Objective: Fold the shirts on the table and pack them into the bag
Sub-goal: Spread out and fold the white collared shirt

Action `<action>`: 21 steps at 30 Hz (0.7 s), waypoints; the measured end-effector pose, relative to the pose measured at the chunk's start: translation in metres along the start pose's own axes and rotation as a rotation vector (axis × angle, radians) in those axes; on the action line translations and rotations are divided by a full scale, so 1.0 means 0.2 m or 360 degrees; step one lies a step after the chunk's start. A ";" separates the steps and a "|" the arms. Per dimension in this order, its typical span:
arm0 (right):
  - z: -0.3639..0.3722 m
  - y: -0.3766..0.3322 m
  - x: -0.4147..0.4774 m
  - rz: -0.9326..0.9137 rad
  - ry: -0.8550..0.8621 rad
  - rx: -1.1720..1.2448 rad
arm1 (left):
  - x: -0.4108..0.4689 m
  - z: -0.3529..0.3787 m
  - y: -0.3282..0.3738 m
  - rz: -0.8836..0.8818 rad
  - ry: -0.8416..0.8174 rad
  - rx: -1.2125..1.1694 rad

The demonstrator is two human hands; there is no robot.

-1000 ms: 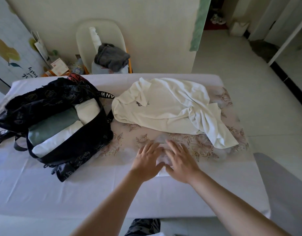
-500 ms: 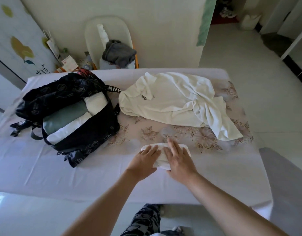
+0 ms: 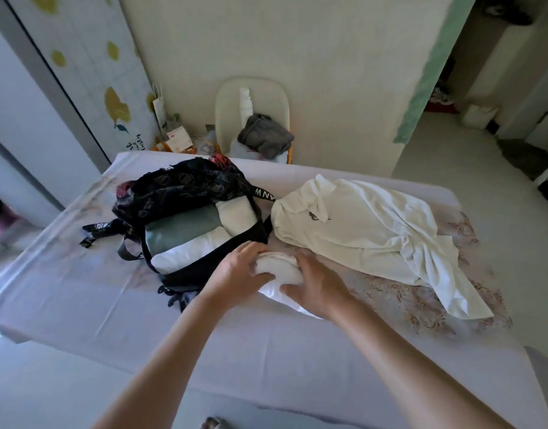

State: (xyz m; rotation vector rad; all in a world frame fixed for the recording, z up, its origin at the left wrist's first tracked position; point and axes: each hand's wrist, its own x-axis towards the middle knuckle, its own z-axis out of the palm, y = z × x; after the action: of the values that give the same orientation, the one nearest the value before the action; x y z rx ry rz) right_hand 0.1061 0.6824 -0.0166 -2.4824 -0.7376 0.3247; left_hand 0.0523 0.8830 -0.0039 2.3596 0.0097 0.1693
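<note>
A small folded white shirt [image 3: 279,267] is held between my hands, just off the table beside the bag's near right corner. My left hand [image 3: 235,274] grips its left side with fingers curled over the top. My right hand [image 3: 316,286] grips its right side from below. The black patterned bag [image 3: 186,187] lies open on the table's left half, with folded white and grey-green shirts [image 3: 186,230] packed inside. An unfolded white shirt [image 3: 368,230] lies crumpled on the table's right half.
The table [image 3: 81,292] has a pale cloth with a floral patch at the right. Behind it stands a cream chair [image 3: 251,100] with grey clothing [image 3: 265,139] on it. Boxes and a paper bag sit on the floor at back left.
Both hands were pressing the folded shirt flat on the table; now they have gripped it, lifted it and carried it left to the bag. The camera view tilted up.
</note>
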 end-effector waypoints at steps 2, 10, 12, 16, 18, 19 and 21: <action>0.00 -0.20 0.15 -0.0022 0.0069 0.0078 | 0.05 -0.19 -0.07 -0.0103 0.0102 -0.0090; 0.16 -0.77 0.73 0.0110 0.0126 0.0205 | 0.21 -0.74 -0.59 -0.0181 0.0592 0.0314; 0.20 -0.86 0.84 0.0217 0.0154 0.0472 | 0.23 -0.84 -0.74 -0.0070 0.0829 0.0599; 0.34 -0.92 1.01 0.0491 0.0080 0.0820 | 0.36 -1.00 -1.00 0.0045 0.0537 0.1043; 0.44 -0.88 1.06 0.0647 -0.0092 0.0799 | 0.42 -1.02 -1.08 0.0028 0.0189 0.1223; 0.49 -0.85 1.06 0.0697 -0.0129 0.0803 | 0.45 -1.02 -1.12 0.0011 0.0056 0.1270; 0.55 -0.82 1.04 0.0750 -0.0088 0.0901 | 0.50 -1.02 -1.17 -0.0014 -0.0047 0.1329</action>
State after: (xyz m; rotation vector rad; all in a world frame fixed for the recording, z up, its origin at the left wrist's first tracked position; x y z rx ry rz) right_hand 0.1661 0.9624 -0.0352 -2.0706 -0.0415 0.6699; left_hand 0.1363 1.1974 -0.0122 3.1939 0.0923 0.1414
